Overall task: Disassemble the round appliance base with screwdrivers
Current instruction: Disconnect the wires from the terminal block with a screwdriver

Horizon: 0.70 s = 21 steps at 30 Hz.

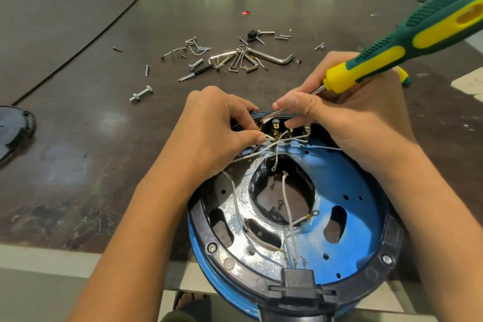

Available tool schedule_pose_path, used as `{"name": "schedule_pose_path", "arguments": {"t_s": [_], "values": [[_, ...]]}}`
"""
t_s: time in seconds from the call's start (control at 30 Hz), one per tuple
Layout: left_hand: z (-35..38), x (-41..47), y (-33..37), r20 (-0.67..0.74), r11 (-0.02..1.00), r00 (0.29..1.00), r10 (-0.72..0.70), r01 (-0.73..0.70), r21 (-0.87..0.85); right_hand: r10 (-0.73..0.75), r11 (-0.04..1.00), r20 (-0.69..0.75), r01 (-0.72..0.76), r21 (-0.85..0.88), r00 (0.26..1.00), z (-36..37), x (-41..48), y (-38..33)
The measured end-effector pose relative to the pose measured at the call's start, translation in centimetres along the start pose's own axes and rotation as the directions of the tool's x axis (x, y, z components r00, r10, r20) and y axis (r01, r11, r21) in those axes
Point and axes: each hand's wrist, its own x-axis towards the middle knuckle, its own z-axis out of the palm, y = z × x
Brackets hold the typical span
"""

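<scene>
At the left edge, a black round cover (14,131) is lying set aside on the dark table (78,165). Further right and far from the viewer, loose screws, bolts and hex keys (244,61) are lying scattered, probably parked clear of the working area. Near the centre, the left hand (217,128) is pinching thin white wires (271,145) between curled thumb and fingers, apparently pulling them off the row of brass terminals (275,127) at the far rim. The round appliance base (360,191), blue inside with a black rim, is sitting open side up at the near table edge, overhanging towards the person. The right hand (347,112) is gripping the green and yellow screwdriver (407,42) low on its metal shaft, fingers closed round it, likely for fine control while the tip is reaching towards the terminals. The handle is angling up to the far right.
</scene>
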Motion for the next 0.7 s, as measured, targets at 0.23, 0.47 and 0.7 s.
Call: {"name": "schedule_pose_path", "arguments": {"t_s": [0.23, 0.47, 0.7], "values": [[0.06, 0.06, -0.04, -0.006, 1.0, 1.0, -0.006, 0.006, -0.014, 0.032, 0.999, -0.009, -0.032, 0.002, 0.999, -0.05, 0.19, -0.02], [0.09, 0.05, -0.02, -0.003, 1.0, 1.0, 0.0, 0.0, -0.016, 0.276, 0.941, 0.012, -0.272, 0.202, 0.961, -0.48, 0.44, 0.2], [0.09, 0.08, 0.05, -0.003, 1.0, 1.0, -0.005, 0.005, -0.006, 0.346, 0.913, 0.001, -0.337, 0.231, 0.938, -0.32, 0.43, -0.07]]}}
